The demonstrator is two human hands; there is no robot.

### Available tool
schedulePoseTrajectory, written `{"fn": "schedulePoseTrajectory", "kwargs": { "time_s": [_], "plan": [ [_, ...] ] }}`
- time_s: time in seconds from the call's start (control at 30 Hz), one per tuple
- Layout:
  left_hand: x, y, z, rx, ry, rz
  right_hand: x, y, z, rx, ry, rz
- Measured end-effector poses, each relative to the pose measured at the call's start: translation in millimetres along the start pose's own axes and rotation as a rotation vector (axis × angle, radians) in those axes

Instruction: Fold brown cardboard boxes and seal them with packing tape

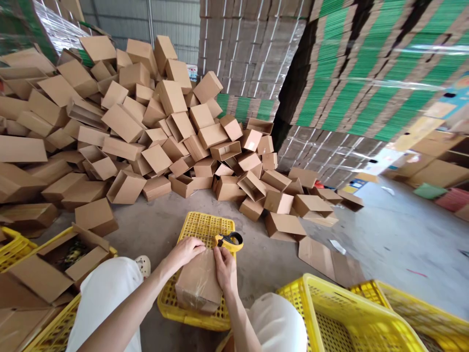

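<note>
A closed cardboard box (200, 283) with shiny clear tape along its top sits on an upturned yellow plastic crate (205, 222) between my knees. My left hand (188, 250) rests with its fingers laid over the box's far left edge, holding nothing. At the far right corner, my right hand (225, 269) has its fingers bent against a yellow and black tape dispenser (230, 241), which is just beyond the box. Part of that grip is hidden behind the hand.
Open cardboard boxes (124, 124) are heaped across the floor ahead. Yellow crates (330, 303) stand at my right. At my left, an open carton (40, 278) lies in another crate. Tall bundles of flat cardboard (252, 49) rise behind. A flattened carton (330, 261) lies on the floor.
</note>
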State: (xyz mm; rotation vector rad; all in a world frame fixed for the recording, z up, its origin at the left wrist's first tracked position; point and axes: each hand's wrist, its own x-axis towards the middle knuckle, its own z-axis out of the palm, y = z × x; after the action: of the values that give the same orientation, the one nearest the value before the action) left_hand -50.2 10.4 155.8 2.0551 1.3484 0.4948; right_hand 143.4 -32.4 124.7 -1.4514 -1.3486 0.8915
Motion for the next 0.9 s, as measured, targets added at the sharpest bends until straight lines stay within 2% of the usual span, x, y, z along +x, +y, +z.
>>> {"fn": "schedulePoseTrajectory", "kwargs": {
  "time_s": [0.13, 0.27, 0.47, 0.57, 0.7, 0.83, 0.9],
  "plan": [
    [-10.4, -1.9, 0.7, -0.025, 0.022, 0.013, 0.6, 0.1, 0.2, -0.004, -0.005, 0.008],
    [-37.0, -9.6, 12.9, -0.048, 0.062, -0.001, -0.2, -1.3, 0.9, 0.020, -0.002, 0.004],
    [-104.2, -13.3, 48.0, -0.121, 0.086, -0.006, -3.8, -4.4, 0.8, -0.039, 0.006, 0.016],
    [-125.8, -10.4, 67.3, -0.114, 0.185, -0.082, -5.4, -6.7, 1.6, -0.144, 0.044, -0.084],
    [-129.2, -6.5, 73.8, -0.170, 0.234, -0.143, -4.7, -8.5, -1.4, -0.233, -0.008, -0.233],
    [-124.0, -11.5, 67.0, -0.283, 0.251, -0.117, -8.9, -7.5, -19.0, -0.244, -0.129, -0.219],
    [-120.2, -17.8, 65.7, -0.360, 0.309, -0.127, -19.7, -5.9, -30.4, -0.254, -0.216, -0.227]
  ]
}}
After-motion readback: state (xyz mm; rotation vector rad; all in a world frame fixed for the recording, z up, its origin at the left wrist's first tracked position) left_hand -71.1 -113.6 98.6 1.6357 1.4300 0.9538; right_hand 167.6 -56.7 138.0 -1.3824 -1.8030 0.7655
